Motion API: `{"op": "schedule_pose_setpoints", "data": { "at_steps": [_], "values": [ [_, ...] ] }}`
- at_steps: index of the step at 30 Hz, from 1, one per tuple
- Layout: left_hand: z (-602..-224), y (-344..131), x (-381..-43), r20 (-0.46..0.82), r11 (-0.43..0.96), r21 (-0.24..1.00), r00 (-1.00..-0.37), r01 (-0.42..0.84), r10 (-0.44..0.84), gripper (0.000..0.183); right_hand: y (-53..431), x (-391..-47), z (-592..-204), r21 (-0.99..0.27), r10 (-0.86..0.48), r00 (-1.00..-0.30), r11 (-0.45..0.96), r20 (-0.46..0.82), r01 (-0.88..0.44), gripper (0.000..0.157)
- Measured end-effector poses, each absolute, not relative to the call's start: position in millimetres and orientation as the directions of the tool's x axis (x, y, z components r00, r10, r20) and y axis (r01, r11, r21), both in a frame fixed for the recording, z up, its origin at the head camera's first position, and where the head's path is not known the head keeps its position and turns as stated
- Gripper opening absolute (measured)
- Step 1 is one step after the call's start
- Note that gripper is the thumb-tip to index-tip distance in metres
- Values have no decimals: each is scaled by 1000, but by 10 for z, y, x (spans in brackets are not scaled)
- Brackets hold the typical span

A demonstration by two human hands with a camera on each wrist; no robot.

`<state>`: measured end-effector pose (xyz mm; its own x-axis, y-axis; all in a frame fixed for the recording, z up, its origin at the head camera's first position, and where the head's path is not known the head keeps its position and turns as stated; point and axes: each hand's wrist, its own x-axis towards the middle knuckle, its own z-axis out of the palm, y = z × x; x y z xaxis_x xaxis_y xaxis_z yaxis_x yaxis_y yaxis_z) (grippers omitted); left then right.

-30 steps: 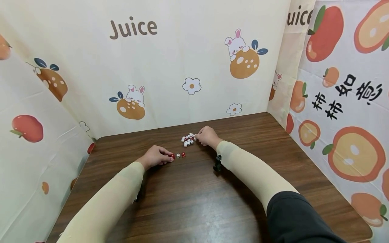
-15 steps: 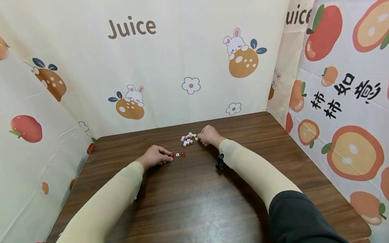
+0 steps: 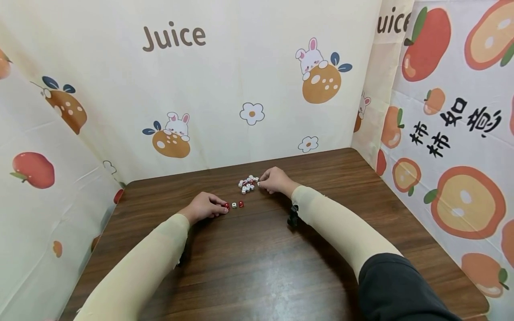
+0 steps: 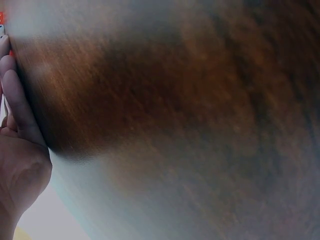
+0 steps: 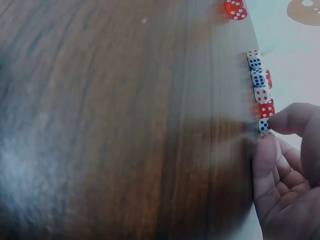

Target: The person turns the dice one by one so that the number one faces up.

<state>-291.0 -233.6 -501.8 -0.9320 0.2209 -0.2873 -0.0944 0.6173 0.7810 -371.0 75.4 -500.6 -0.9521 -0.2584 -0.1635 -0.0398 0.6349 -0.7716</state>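
My left hand (image 3: 205, 207) pinches a red die (image 3: 226, 205) at the left end of a short row. Beside that die stand a white die (image 3: 234, 205) and another red die (image 3: 241, 204), lined up to the right. Farther back lies a loose cluster of white and red dice (image 3: 246, 183). At its right edge is my right hand (image 3: 277, 180), thumb and finger at a white die with blue pips (image 5: 264, 125), gripping it on two sides. Only the edge of the left hand shows in the left wrist view, its fingertips near bits of red.
The brown wood-grain table (image 3: 249, 249) carries everything. A patterned cloth wall (image 3: 225, 89) rises behind its far edge, and another stands along the right side. A small black device (image 3: 293, 217) hangs under the right wrist.
My right hand first drew slightly right from the cluster, baring a white die, then came back left and took hold of it. My left hand stayed at the row.
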Motion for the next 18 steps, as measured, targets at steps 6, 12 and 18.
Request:
{"op": "schedule_pose_setpoints", "data": {
  "at_steps": [6,12,18],
  "values": [
    [-4994,-2327,-2895,-291,617,780,-932,-100,217,27,777,-3686,-4986,-752,-287,-945,655,-160,-72,21],
    [-5001,-2325,-2895,-292,620,778,-932,-101,215,27,779,-3682,-4999,-729,-287,-945,679,-155,-87,19],
    [-5003,-2318,-2893,-290,619,779,-933,-100,214,27,784,-3677,-5023,-729,-279,-949,679,-145,-88,20]
  ]
}}
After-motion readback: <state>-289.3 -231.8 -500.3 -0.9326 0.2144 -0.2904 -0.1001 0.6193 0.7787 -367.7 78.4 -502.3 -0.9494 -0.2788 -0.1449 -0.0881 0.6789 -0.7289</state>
